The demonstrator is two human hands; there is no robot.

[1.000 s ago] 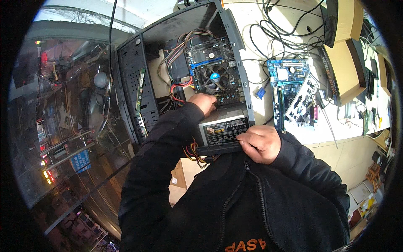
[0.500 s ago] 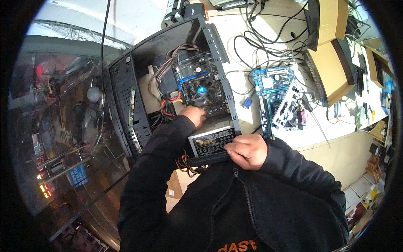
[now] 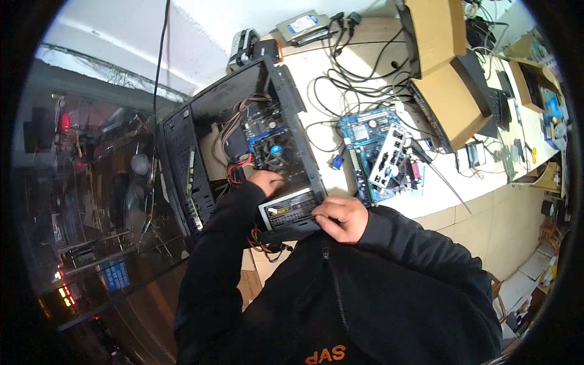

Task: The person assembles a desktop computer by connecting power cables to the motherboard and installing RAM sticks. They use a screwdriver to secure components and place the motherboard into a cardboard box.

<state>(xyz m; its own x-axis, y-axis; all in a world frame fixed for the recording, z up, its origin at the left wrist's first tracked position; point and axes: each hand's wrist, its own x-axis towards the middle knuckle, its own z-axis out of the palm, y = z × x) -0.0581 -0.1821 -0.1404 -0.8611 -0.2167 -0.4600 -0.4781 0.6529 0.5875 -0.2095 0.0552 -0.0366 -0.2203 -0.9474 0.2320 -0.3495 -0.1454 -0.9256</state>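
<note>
An open black computer case (image 3: 299,125) lies on the table in front of me. Inside it sits a motherboard with a round black CPU fan (image 3: 275,149), blue at its hub. My left hand (image 3: 266,181) reaches in just below the fan with its fingers closed at the board's lower edge; what they hold, if anything, is hidden. At the case's near corner, my right hand (image 3: 344,219) has curled fingers gripping the edge, beside the labelled power supply (image 3: 291,210). Red and other coloured wires (image 3: 241,165) run left of the board.
To the right lies a loose blue motherboard (image 3: 364,135) with a silver I/O plate (image 3: 389,157) on it. Farther off are tangled black cables (image 3: 340,82), an open cardboard box (image 3: 453,100) and a drive (image 3: 302,25). A dark transparent panel (image 3: 103,182) stands at the left.
The view has shifted, with the case appearing lower and a little to the left. Both hands keep about the same places on the case.
</note>
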